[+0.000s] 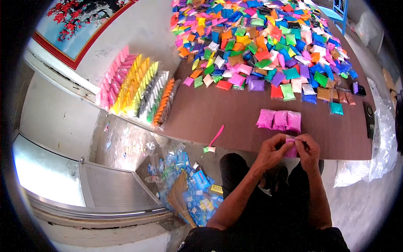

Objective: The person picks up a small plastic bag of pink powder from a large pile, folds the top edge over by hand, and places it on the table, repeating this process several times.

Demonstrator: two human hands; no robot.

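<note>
A: Head view, and the hands are close together: left hand (273, 152) and right hand (309, 152) both pinch the pink packet (291, 153) near its top, at the near edge of the table (197, 113)!

B: Looks light and soft, I'd say, with film that could slip. Best grip?

A: Fingertips on the flat film at the top corners, sparing the squashy middle.

B: And around it?

A: Three pink packets (279, 121) side by side just beyond, the closest obstacle! Further out, a teal packet (336, 108), then the big coloured heap (252, 46); neat coloured rows (138, 88) lie well apart, over left.
</note>
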